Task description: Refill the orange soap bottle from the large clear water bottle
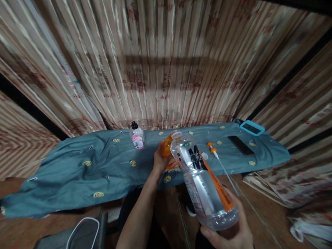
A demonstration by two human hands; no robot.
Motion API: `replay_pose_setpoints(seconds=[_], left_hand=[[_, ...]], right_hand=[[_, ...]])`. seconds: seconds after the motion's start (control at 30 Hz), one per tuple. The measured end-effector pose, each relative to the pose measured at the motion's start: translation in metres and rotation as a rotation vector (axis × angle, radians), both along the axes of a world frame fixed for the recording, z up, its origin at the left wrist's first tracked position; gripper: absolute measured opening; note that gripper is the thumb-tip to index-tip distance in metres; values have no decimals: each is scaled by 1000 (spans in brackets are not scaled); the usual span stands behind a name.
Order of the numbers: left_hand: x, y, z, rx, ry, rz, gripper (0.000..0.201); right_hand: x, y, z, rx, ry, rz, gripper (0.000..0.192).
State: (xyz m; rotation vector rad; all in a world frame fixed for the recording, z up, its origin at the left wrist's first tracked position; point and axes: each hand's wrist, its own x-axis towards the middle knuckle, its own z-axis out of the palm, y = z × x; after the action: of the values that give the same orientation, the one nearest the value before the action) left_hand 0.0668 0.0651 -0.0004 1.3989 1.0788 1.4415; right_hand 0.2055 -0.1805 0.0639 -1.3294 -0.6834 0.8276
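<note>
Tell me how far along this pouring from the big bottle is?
Done: the orange pump top lies removed on the blue cloth. In hand: the right hand tilts a large clear bottle mouth-first at the small orange bottle gripped by the left hand. Left: refitting the pump; how full the orange bottle is cannot be seen.

Bottle: clear glossy plastic, smooth
Table cover: matt teal cloth, creased
Curtain: shiny pleated cloth
Phone: glossy black
Floor: brown wood
</note>
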Motion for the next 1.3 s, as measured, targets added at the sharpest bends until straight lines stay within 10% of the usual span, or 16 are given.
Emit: replay_pose_setpoints(seconds=[1.3], left_hand=[[1, 1, -2, -42, -67, -12, 69]], right_hand=[[2, 1, 3, 10, -23, 15, 94]])
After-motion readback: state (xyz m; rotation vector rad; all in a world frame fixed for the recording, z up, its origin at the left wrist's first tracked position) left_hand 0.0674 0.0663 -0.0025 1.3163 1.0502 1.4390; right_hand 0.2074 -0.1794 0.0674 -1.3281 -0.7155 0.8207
